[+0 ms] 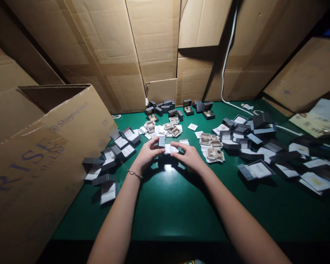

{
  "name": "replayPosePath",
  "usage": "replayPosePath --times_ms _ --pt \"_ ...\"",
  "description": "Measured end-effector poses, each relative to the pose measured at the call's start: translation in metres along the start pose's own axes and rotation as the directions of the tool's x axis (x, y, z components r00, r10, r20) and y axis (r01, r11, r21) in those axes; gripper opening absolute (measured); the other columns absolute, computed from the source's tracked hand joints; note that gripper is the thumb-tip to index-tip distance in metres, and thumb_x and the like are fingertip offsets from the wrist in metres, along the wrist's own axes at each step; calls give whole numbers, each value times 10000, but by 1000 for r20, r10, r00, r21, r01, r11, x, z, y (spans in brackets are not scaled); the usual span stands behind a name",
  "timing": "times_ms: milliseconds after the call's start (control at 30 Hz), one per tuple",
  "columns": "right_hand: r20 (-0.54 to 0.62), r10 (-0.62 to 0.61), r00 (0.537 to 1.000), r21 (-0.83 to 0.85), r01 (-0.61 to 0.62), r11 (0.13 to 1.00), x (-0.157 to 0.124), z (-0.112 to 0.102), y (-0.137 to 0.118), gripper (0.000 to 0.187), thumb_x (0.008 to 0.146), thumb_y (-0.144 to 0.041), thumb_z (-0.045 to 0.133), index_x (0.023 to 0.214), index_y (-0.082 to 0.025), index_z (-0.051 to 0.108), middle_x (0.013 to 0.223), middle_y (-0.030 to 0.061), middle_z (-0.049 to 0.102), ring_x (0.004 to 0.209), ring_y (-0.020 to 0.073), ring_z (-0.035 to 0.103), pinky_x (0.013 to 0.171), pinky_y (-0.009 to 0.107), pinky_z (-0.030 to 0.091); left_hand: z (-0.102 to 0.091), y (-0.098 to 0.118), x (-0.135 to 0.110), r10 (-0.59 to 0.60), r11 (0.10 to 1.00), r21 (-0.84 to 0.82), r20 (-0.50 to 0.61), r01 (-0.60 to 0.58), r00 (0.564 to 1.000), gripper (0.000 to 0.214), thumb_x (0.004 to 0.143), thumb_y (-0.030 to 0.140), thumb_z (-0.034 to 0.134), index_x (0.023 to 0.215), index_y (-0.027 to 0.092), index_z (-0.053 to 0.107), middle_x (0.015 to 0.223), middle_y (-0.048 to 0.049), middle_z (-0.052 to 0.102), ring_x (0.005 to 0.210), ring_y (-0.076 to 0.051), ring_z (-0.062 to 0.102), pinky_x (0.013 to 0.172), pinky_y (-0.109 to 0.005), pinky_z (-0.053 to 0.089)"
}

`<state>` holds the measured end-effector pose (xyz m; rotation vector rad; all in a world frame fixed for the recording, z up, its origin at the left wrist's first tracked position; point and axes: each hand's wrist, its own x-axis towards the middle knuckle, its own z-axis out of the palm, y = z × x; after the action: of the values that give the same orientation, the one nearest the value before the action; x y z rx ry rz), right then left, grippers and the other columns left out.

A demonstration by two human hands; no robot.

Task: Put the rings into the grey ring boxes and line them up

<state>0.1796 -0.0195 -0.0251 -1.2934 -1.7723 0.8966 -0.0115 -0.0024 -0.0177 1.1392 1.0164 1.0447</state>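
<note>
Both my hands meet over the middle of the green table (pixel 170 205). My left hand (pixel 147 153), with a bracelet at the wrist, has its fingers curled round a small grey box (pixel 161 141) that stands upright. My right hand (pixel 189 154) pinches a white paper card (pixel 171 148) that lies beside the box, fingers bent onto it. Loose white cards and beige inserts (pixel 172 129) lie just beyond my fingertips.
A big open cardboard carton (pixel 38 154) leans in from the left. Open grey boxes (pixel 110 165) lie at the left, more grey boxes and lids (pixel 253 135) at the right, several closed ones (pixel 165 106) at the back. Cardboard sheets wall the back; a white cable (pixel 225 73) hangs down.
</note>
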Motion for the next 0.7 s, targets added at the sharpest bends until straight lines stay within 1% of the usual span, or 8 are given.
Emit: replayPosePath --times_ms 133,233,300,400,467,567,633,700 --pt "-14 -87 996 -71 86 994 -1 3 2 355 809 -299 609 1154 -232 662 1334 88 574 1279 264 493 1089 471 366 1 1 0 5 997 -73 -35 -8 999 685 513 219 841 1156 154 613 1206 -104 629 1076 -267 590 966 -409 448" --pt "-63 -118 991 -47 116 992 -1 9 3 454 823 -335 580 1261 -215 581 1417 102 488 1334 262 422 1111 458 336 4 3 0 21 990 -136 -47 -28 999 682 522 226 842 1156 165 598 1221 -92 616 1061 -244 595 960 -377 451" --pt "-127 -97 987 26 101 995 -2 15 4 561 818 -345 578 1352 -209 475 1410 112 490 1305 262 455 1089 457 362 8 2 1 43 984 -168 -56 -52 998 664 531 234 838 1144 173 588 1227 -85 604 1043 -232 600 949 -365 457" --pt "-246 19 969 184 27 983 -1 24 8 627 817 -383 579 1390 -216 386 1283 120 585 1157 262 573 998 455 447 14 0 0 84 986 -140 -71 -93 994 653 514 223 849 1104 183 571 1208 -78 593 1033 -218 599 936 -349 461" --pt "-319 94 943 262 -8 965 0 27 11 614 799 -390 602 1352 -211 407 1166 117 635 1037 254 620 922 436 492 17 -2 -1 79 987 -140 -35 -83 996 668 474 220 871 1063 193 556 1190 -71 588 1025 -205 597 910 -325 470" --pt "-354 162 921 359 -26 933 3 24 16 587 759 -366 641 1282 -212 425 995 84 659 857 216 642 795 385 534 18 -5 -4 0 977 -211 108 23 994 619 471 331 882 979 195 554 1221 -75 566 986 -188 606 830 -285 493" --pt "-330 170 928 433 -11 901 5 21 17 562 728 -350 663 1225 -225 432 949 55 647 797 190 637 740 350 539 18 -6 -4 -57 960 -261 176 103 983 516 556 465 823 889 177 554 1196 -80 574 902 -163 621 744 -263 506" --pt "-290 138 947 480 20 877 6 19 16 505 695 -337 683 1139 -234 465 985 46 631 811 178 635 730 327 538 17 -9 -4 -95 945 -292 197 151 976 447 654 525 738 838 169 540 1077 -64 609 779 -124 621 656 -236 497"
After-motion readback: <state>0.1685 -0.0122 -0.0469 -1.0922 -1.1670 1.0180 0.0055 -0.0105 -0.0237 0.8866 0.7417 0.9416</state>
